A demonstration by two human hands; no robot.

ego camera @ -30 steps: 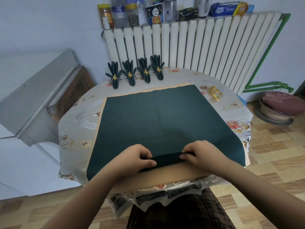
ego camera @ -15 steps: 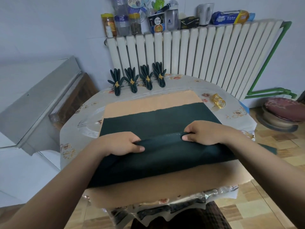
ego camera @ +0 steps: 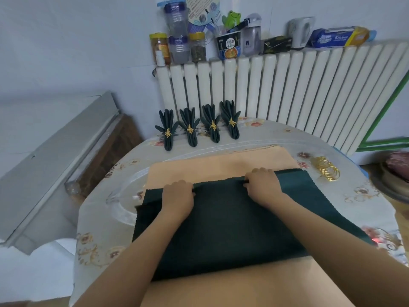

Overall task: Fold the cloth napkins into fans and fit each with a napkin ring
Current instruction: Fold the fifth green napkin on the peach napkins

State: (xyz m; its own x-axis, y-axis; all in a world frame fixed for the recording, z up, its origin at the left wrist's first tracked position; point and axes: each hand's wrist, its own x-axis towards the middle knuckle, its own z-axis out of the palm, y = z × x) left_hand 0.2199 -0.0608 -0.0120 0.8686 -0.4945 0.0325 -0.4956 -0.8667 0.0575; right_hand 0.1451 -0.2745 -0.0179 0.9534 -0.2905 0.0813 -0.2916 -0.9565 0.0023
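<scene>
A: The dark green napkin (ego camera: 232, 224) is laid on the tan mat (ego camera: 221, 167); its far edge is pinched by the left hand (ego camera: 178, 197) and right hand (ego camera: 262, 185).

B: Uneven pulling is risked; the edges could be skewed and the fan spoiled.

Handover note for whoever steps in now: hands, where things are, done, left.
Left hand: grips the far edge of the dark green napkin, left of its middle.
Right hand: grips the same edge, to the right.
The napkin lies on a tan mat on the table, its near part doubled over toward the far side.
Done: four fanned napkins with gold rings stand in a row at the table's far edge.
Spare gold rings lie right of the mat.
Left: pleat this napkin into a fan, fit a ring, set it with the rest.
</scene>
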